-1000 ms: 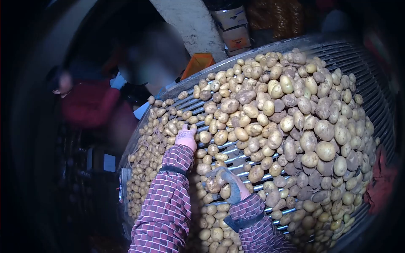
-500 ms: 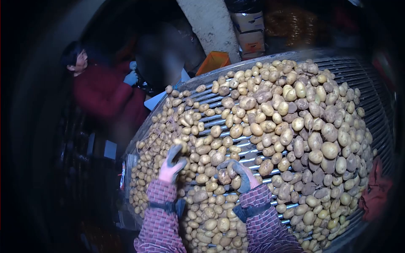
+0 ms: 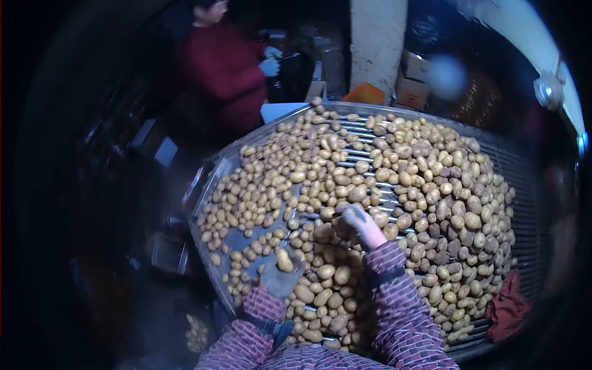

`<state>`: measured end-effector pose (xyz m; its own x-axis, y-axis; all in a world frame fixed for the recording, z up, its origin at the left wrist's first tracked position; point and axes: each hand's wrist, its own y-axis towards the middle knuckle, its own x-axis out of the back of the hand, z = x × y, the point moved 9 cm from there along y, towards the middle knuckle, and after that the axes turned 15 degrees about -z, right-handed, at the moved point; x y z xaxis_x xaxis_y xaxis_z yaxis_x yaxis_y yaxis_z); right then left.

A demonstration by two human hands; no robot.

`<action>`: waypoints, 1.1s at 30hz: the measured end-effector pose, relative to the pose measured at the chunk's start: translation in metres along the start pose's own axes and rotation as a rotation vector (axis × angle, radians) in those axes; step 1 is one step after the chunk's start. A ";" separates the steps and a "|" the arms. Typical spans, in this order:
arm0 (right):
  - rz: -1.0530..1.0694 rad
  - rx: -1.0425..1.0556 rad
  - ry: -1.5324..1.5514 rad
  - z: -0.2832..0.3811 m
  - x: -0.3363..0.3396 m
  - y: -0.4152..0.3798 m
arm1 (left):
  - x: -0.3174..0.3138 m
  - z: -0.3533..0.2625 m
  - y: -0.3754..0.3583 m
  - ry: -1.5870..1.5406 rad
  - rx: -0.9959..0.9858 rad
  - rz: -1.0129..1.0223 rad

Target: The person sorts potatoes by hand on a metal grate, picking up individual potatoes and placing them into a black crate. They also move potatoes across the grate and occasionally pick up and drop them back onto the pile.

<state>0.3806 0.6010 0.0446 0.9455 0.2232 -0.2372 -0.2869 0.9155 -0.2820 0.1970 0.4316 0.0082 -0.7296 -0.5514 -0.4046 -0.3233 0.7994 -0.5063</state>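
Potatoes of mixed sizes cover a slatted metal sorting table [image 3: 530, 203]. My left hand [image 3: 282, 279], in a grey glove, is low at the near left side, somewhat blurred. A yellowish potato [image 3: 284, 260] rests in its fingers. My right hand [image 3: 359, 226], also gloved, reaches over the middle of the table with its fingers curled down among the potatoes. What lies under those fingers is hidden. Small potatoes [image 3: 259, 185] spread over the left part, while a tall heap of larger ones [image 3: 456, 216] rises to the right.
A person in a dark red top [image 3: 225, 68] with gloved hands stands beyond the far left edge. An orange crate [image 3: 364, 94], a pillar [image 3: 377, 43] and cardboard boxes [image 3: 413, 89] are behind the table. Red cloth [image 3: 509, 306] lies at the right edge.
My left hand has drawn back toward me with a potato. My right hand has moved a little over the potatoes, fingers still curled. The camera view has turned and shifted.
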 end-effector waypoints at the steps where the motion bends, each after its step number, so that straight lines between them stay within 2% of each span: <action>1: -0.045 0.233 -0.250 0.023 -0.032 -0.025 | -0.011 -0.008 -0.004 0.040 0.020 0.001; 2: -0.080 0.476 -0.492 0.039 -0.070 -0.053 | -0.036 0.002 -0.018 -0.665 0.345 0.075; 3: -0.081 0.663 -0.593 0.034 -0.109 -0.078 | -0.015 0.017 0.003 -0.196 -0.122 0.019; 4: -0.071 0.860 -0.679 0.026 -0.142 -0.105 | -0.009 0.011 -0.002 -0.157 -0.197 0.012; 5: -0.064 0.903 -0.788 0.024 -0.164 -0.128 | -0.009 0.014 -0.007 -0.271 -0.153 0.045; 6: -0.052 0.957 -0.891 0.023 -0.186 -0.149 | -0.002 0.010 -0.015 -0.490 -0.019 0.103; 8: 0.054 0.916 -0.920 0.003 -0.215 -0.167 | 0.014 0.000 -0.034 -0.797 0.143 0.207; 11: 0.254 0.964 -1.042 -0.013 -0.263 -0.193 | 0.054 -0.016 -0.061 -1.030 0.163 0.300; 15: 0.515 0.960 -0.859 -0.014 -0.331 -0.242 | 0.132 -0.034 -0.093 -1.302 0.079 0.398; 17: 0.598 0.894 -0.762 -0.015 -0.353 -0.260 | 0.183 -0.041 -0.111 -1.343 -0.047 0.410; 19: 0.666 0.836 -0.730 -0.030 -0.364 -0.266 | 0.249 -0.051 -0.136 -1.065 -0.468 0.304; 21: 0.727 0.759 -0.806 -0.071 -0.352 -0.247 | 0.287 -0.068 -0.202 -1.082 -0.299 0.137; 22: 0.739 0.724 -0.886 -0.100 -0.341 -0.232 | 0.317 -0.061 -0.222 -1.042 -0.357 0.128; 24: 0.796 0.449 -0.833 -0.136 -0.328 -0.223 | 0.375 -0.025 -0.258 -1.127 -0.361 0.080; 26: 0.803 0.205 -0.742 -0.170 -0.309 -0.214 | 0.417 0.022 -0.306 -1.152 -0.377 -0.057; 30: 0.873 0.255 -1.013 -0.204 -0.290 -0.204 | 0.464 0.129 -0.393 -1.428 -0.463 -0.156; 32: 0.846 0.156 -1.158 -0.215 -0.278 -0.202 | 0.489 0.166 -0.434 -1.513 -0.554 -0.308; 33: 0.811 0.135 -1.173 -0.198 -0.288 -0.218 | 0.506 0.177 -0.457 -1.536 -0.618 -0.405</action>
<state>0.1406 0.2713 -0.0099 0.1281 0.7714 0.6233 -0.8456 0.4133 -0.3378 0.0825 -0.2547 -0.1000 0.5423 -0.1373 -0.8289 -0.7667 0.3227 -0.5550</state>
